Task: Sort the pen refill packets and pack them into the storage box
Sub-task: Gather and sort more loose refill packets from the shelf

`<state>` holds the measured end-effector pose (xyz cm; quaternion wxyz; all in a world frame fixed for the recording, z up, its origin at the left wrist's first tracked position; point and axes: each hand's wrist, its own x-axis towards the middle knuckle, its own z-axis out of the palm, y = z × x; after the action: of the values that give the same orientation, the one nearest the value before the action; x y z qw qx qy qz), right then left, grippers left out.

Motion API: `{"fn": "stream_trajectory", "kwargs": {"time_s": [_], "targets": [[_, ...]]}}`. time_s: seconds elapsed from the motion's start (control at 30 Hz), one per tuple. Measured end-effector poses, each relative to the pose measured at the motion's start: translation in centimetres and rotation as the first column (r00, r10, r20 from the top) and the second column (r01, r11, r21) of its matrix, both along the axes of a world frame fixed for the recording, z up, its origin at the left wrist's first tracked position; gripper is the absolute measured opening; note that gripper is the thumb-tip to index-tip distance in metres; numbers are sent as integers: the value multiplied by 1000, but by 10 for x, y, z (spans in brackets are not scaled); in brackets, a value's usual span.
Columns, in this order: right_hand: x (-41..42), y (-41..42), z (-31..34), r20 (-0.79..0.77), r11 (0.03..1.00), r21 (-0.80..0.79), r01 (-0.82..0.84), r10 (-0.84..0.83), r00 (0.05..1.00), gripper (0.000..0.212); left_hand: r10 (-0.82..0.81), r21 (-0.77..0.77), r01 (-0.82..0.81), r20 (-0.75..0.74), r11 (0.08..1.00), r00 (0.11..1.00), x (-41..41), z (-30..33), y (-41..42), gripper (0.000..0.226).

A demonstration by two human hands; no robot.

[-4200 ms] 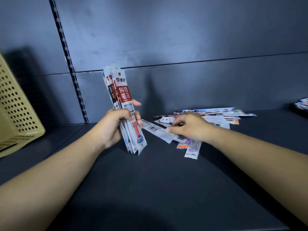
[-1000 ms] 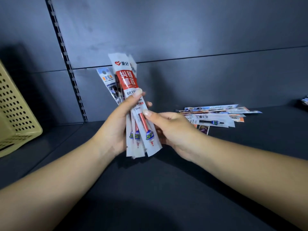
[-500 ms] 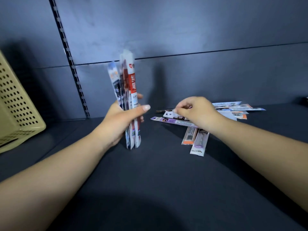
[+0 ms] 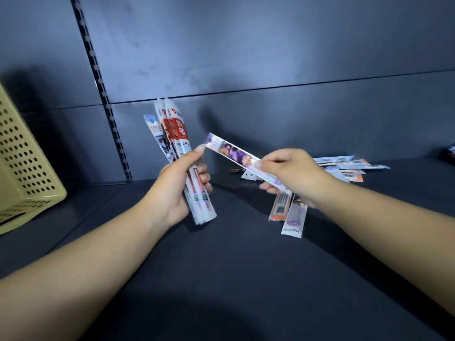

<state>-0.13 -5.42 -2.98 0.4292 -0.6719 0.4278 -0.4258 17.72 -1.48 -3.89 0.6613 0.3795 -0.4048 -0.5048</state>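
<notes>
You worked in dim, bluish light that came from above and in front, leaving a pale glow on the back panel. The shelf stayed dark, with a heavy shadow pooled at the bottom edge. The held bundle of packets threw a soft shadow onto the panel to its right. The purple packet showed glare at its tip and slight motion blur. Straight lines bowed toward the edges.
</notes>
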Motion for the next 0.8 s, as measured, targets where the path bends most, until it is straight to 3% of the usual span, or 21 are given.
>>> {"fn": "stream_trajectory", "kwargs": {"time_s": [0.07, 0.27, 0.33, 0.43, 0.53, 0.57, 0.63, 0.73, 0.8], "targets": [[11, 19, 6, 226, 984, 95, -152, 127, 966, 13, -12, 15, 13, -24, 1000, 1000, -8, 2, 3, 23], [36, 43, -3, 317, 892, 202, -405, 332, 888, 10, -172, -67, 171, -13, 983, 985, -20, 6, 17, 15], [36, 40, -6, 242, 898, 203, -391, 341, 908, 10, -129, -71, 129, 6, 989, 992, -18, 6, 15, 9], [27, 26, -2, 9, 941, 189, -282, 285, 958, 18, -41, -125, 43, 21, 991, 999, -17, 4, 11, 18], [-11, 4, 16, -79, 936, 191, -296, 315, 946, 10, -22, -144, 31, 62, 989, 998, -17, 4, 11, 13], [-31, -3, 23, -182, 938, 147, -314, 338, 924, 14, -37, -144, 48, 75, 989, 996, -16, 4, 11, 11], [-65, -15, 29, -413, 915, 141, -378, 402, 818, 33, -84, -138, 99, 105, 985, 991, -13, 4, 12, 12], [-84, -25, 20, -504, 828, 355, -435, 561, 657, 68, -136, -118, 153, 141, 981, 981, -12, 3, 14, 13], [-72, -29, 13, -604, 800, 392, -455, 597, 529, 82, -158, -111, 176, 156, 978, 975, -12, 4, 16, 13]]}}
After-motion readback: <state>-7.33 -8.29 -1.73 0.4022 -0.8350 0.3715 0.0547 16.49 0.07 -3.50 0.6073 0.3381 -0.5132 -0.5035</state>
